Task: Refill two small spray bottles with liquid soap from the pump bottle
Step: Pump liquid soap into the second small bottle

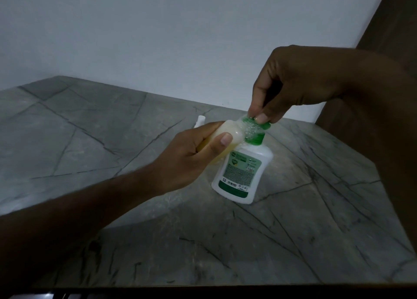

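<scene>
A white pump bottle (242,174) with a green label stands on the grey marble counter (293,231). My right hand (300,84) is above it, fingertips pinched on its green pump head (255,132). My left hand (191,159) holds a small clear spray bottle (228,134) of yellowish liquid, tilted, with its open neck against the pump's spout. Bubbles show at the neck. A second small white item (200,120), possibly the other spray bottle or a cap, peeks out behind my left hand, mostly hidden.
A white wall (158,39) rises behind the counter, with a dark wooden panel (388,28) at the right. The counter's dark front edge (203,292) runs along the bottom of the view.
</scene>
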